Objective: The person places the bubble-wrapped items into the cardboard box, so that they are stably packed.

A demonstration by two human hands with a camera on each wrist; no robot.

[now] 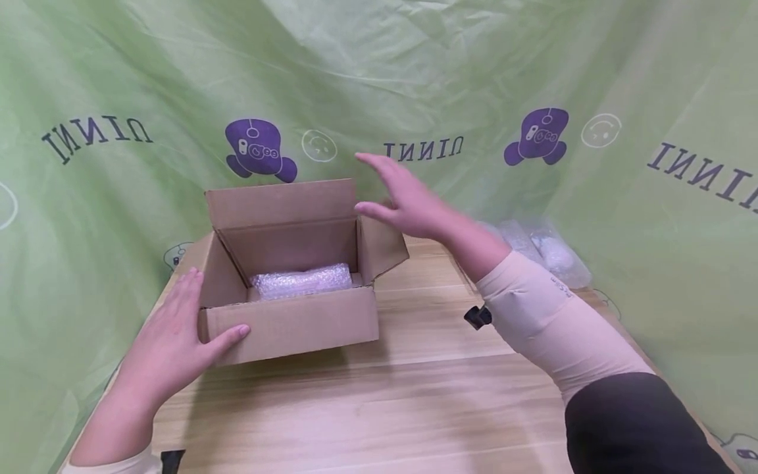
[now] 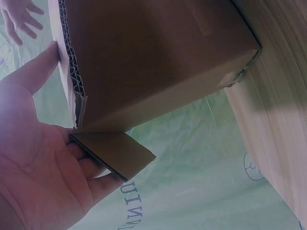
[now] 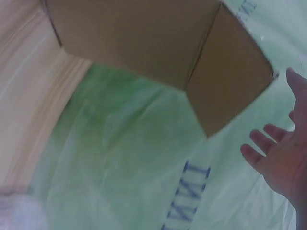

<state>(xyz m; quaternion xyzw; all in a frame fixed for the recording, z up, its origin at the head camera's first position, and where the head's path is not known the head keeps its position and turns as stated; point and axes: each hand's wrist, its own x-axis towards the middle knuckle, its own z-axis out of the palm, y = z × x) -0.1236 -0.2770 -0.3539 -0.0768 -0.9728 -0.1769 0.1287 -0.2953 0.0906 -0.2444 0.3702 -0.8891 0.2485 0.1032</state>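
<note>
A cardboard box (image 1: pixel 284 253) sits on the table with its top flaps spread. Inside it lies a roll-shaped bundle in clear bubble wrap (image 1: pixel 303 282); what the wrap covers cannot be made out. At the near left corner, my left hand (image 1: pixel 172 336) touches the box, its thumb against the front flap (image 1: pixel 308 326) and its fingers along the left flap (image 2: pixel 115 153). My right hand (image 1: pixel 408 201) is raised above the right flap (image 1: pixel 383 247), fingers spread and holding nothing. In the right wrist view, a gap shows between that hand and the flap.
Several clear bubble-wrapped packets (image 1: pixel 547 253) lie at the table's far right. A green printed cloth (image 1: pixel 379 72) hangs around the back and sides. The wooden table (image 1: pixel 379 408) extends in front of the box.
</note>
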